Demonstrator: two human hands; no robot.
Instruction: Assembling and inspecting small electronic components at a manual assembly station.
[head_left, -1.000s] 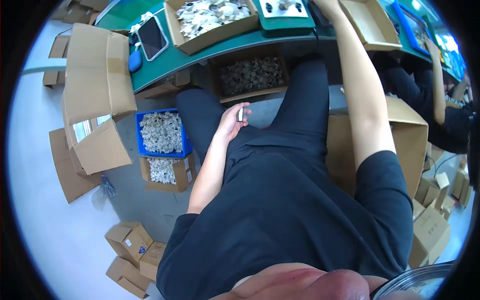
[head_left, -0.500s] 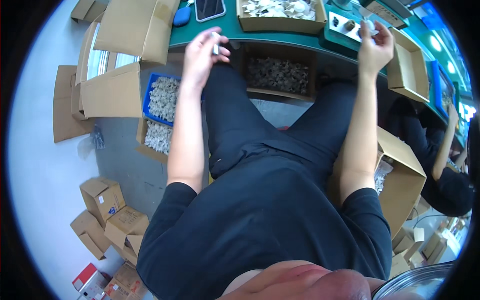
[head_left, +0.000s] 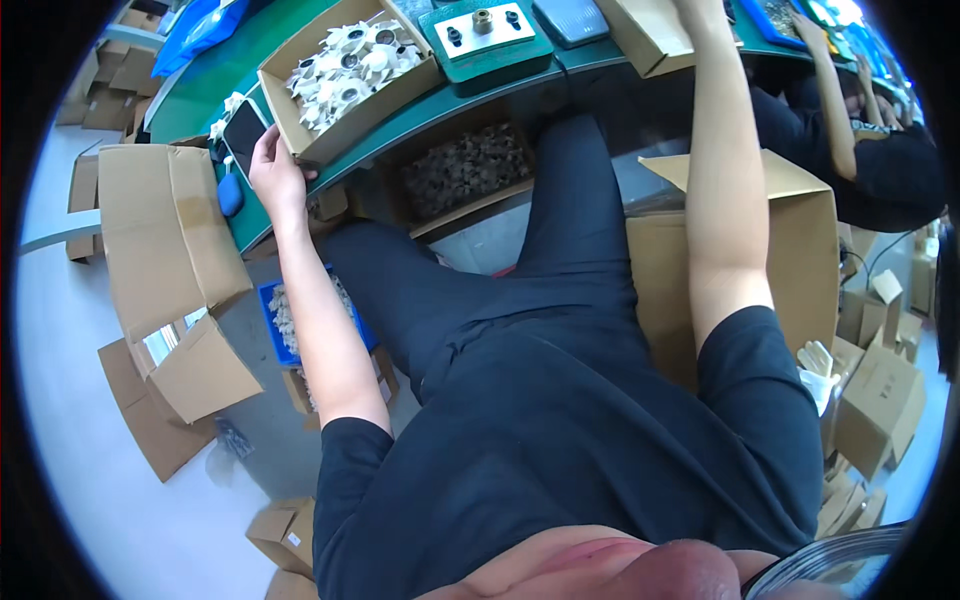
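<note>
My left hand (head_left: 279,178) is at the near left corner of a shallow cardboard tray (head_left: 370,125), its fingers curled against the side and its thumb below the corner. Heaped in this tray are white plastic parts (head_left: 352,75) with fins and round openings. My right arm stretches far forward. The visible part of my right hand (head_left: 702,12) is over a second cardboard tray (head_left: 648,38) at the right; its fingers are cut off by the upper edge. Between the trays stands a green fixture (head_left: 490,65) with a white plate, a brass-coloured post and two black knobs.
A phone (head_left: 244,135) and a blue case (head_left: 230,195) lie at the bench's left end. A blue-grey box (head_left: 570,20) stands beside the fixture. Below the bench is a carton of parts (head_left: 465,172). A large open carton (head_left: 660,290) stands at my right; a co-worker (head_left: 880,165) sits beyond.
My view has swung to the right. My left hand, which pinched a small white part, is now at the tray corner. My right hand has moved from the fixture to the right-hand tray.
</note>
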